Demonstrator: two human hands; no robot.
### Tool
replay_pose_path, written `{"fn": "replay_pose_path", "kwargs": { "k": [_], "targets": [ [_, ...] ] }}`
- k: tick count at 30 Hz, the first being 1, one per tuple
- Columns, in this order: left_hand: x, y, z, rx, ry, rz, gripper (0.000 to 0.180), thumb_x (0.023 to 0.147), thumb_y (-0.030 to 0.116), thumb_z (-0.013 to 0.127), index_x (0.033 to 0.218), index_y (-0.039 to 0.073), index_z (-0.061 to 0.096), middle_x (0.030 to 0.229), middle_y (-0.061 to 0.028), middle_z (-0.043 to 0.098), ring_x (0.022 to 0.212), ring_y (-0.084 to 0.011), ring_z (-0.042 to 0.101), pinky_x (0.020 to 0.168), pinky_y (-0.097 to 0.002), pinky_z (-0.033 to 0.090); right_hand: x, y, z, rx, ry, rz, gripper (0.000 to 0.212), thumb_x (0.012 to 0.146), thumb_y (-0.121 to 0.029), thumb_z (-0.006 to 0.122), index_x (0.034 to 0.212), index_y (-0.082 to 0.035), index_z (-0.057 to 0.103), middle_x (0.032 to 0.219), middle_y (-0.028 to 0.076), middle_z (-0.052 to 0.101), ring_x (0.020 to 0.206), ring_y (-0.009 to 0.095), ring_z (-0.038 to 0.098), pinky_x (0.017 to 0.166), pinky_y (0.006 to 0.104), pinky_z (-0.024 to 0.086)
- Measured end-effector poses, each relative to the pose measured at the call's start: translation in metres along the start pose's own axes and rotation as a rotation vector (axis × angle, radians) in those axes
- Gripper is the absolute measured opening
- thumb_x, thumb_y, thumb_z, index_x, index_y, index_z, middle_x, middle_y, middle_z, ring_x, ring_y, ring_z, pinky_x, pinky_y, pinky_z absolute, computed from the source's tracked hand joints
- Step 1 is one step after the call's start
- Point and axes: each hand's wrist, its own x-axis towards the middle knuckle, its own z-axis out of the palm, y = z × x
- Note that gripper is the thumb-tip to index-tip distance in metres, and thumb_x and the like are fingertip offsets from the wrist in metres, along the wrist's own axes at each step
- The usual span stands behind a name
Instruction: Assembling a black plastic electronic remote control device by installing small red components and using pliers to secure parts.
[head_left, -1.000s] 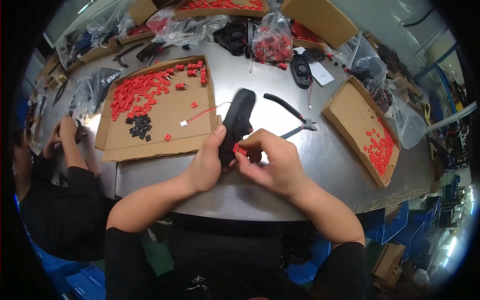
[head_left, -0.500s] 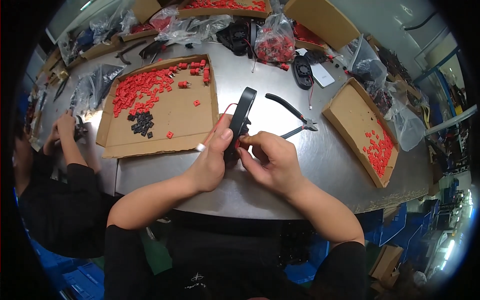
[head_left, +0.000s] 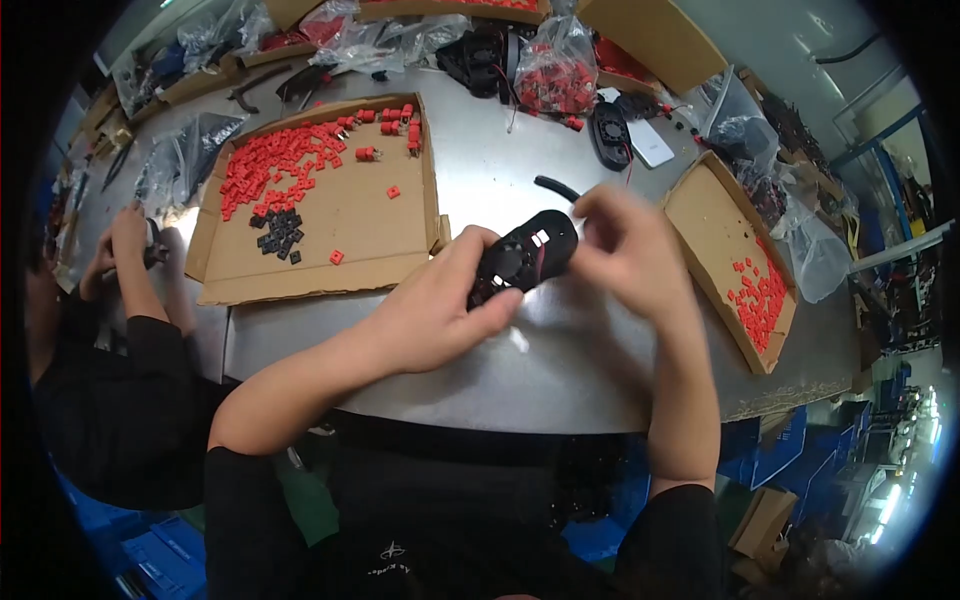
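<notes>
My left hand (head_left: 450, 290) is closed around a black oblong fan housing (head_left: 545, 240). The inner side of the housing tilts upward, showing a round fan, a thin red wire and bright reflections. To the right of the housing, my right hand (head_left: 630, 250) is raised and smeared by motion, so its fingers cannot be read clearly. Just beyond those fingers lies a pair of pliers, of which only one black handle (head_left: 556, 187) shows; my hand hides the rest. Whether my right hand touches the pliers cannot be made out.
A cardboard tray (head_left: 390, 240) with red and black small parts stands at the left. Another tray (head_left: 700, 215) holds red pieces at the right. Farther back are a second fan housing (head_left: 608, 135), a white box (head_left: 652, 145) and bagged red parts (head_left: 555, 80). A co-worker's hands (head_left: 125, 245) are far left.
My left hand has turned the fan housing from edge-on to face-up. My right hand has left the housing and moved up and right, over the pliers.
</notes>
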Motion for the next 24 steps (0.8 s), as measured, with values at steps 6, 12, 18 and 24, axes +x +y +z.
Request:
{"fn": "replay_pose_path", "kwargs": {
  "k": [6,12,18,24],
  "targets": [
    [-0.004,-0.016,0.019,0.499,-0.055,0.365,0.052,0.086,0.037,0.077,0.113,-0.001,0.053,0.099,-0.0173,0.055,0.092,-0.0347,0.06,0.081,-0.0431,0.052,-0.004,-0.01,-0.003,0.055,0.02,-0.241,0.026,0.091,-0.015,0.064,0.112,0.0,0.065,0.103,0.01,0.065,0.096,0.018,0.065,0.084,0.032,0.051],
    [-0.003,-0.018,0.012,0.437,-0.139,0.398,0.052,0.083,0.039,0.078,0.11,0.001,0.056,0.1,-0.0145,0.056,0.093,-0.0328,0.058,0.079,-0.0417,0.051,-0.042,-0.006,0.049,-0.259,-0.062,-0.283,0.014,0.087,-0.016,0.068,0.094,-0.004,0.065,0.079,0.013,0.064,0.071,0.035,0.065,0.061,0.0424,0.05],
    [0.001,-0.019,0.009,0.36,-0.144,0.354,0.056,0.08,0.049,0.082,0.103,0.003,0.059,0.098,-0.0123,0.056,0.092,-0.0315,0.055,0.079,-0.0409,0.048,-0.041,-0.001,0.038,-0.281,-0.241,-0.231,0.025,0.099,-0.025,0.062,0.081,-0.008,0.06,0.067,0.011,0.059,0.06,0.035,0.062,0.053,0.0444,0.046],
    [0.01,-0.024,0.009,0.515,-0.078,0.409,0.065,0.079,0.064,0.076,0.101,0.005,0.06,0.096,-0.0103,0.058,0.092,-0.0281,0.054,0.081,-0.0416,0.043,-0.045,-0.011,0.034,-0.391,-0.265,-0.184,0.029,0.103,-0.03,0.059,0.083,-0.008,0.06,0.068,0.012,0.061,0.061,0.036,0.063,0.054,0.0461,0.045]
  ]
}}
